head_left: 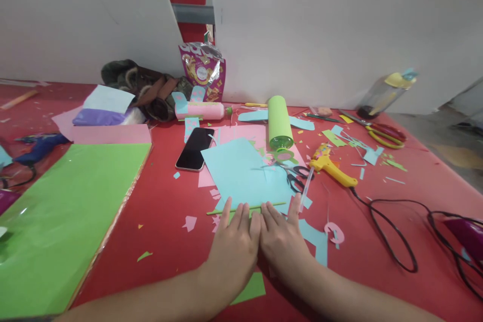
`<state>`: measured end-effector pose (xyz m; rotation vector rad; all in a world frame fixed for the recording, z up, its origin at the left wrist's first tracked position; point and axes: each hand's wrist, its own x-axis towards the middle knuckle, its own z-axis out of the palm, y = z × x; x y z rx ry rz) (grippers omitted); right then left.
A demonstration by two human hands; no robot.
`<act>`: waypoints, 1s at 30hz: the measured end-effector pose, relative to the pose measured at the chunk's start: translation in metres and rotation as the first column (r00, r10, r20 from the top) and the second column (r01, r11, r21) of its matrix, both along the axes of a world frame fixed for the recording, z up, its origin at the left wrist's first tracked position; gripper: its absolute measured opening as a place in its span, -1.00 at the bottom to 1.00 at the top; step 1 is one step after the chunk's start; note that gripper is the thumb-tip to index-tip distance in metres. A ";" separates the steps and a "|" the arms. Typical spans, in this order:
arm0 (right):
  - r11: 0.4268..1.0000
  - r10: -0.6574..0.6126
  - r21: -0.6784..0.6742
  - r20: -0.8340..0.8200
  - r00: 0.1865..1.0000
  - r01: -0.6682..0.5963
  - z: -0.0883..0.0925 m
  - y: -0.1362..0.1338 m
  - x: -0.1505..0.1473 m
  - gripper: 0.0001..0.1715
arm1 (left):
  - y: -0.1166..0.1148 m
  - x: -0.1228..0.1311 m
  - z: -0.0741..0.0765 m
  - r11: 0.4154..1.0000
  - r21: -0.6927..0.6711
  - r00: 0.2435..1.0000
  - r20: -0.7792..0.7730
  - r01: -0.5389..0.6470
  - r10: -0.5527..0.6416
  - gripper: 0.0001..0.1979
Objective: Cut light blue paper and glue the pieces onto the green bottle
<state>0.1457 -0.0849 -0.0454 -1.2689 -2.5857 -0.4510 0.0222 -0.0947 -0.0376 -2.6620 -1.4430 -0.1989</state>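
My left hand (234,240) and my right hand (284,239) lie side by side on the red table, palms down and fingers stretched forward. Under their fingertips runs a thin green paper roll (216,212), its ends showing to either side. Green paper (249,289) shows beneath my wrists; how far it reaches under the palms is hidden. Just beyond the fingers lies a light blue sheet (237,171). Black-handled scissors (296,181) rest at its right side, partly covered by scraps. Neither hand is closed around anything.
A yellow glue gun (334,168) trails a black cord on the right. Behind are a green-wrapped bottle (279,121), a pink-wrapped bottle (206,110) and a phone (195,148). Green sheets (75,211) fill the left. Red-and-yellow scissors (385,136) lie far right, among paper scraps.
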 end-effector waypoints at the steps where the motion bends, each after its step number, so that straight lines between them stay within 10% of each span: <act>1: 1.000 0.003 -0.019 -0.011 1.000 -0.004 0.002 0.002 0.001 -0.74 | 0.000 0.000 -0.001 1.000 0.013 1.000 -0.002 -0.002 0.002 -0.66; 30: 0.965 0.051 -0.246 -0.162 0.986 -0.090 -0.003 0.039 0.015 -0.79 | 0.036 -0.022 0.001 0.976 0.208 0.987 0.134 0.060 -0.089 -0.70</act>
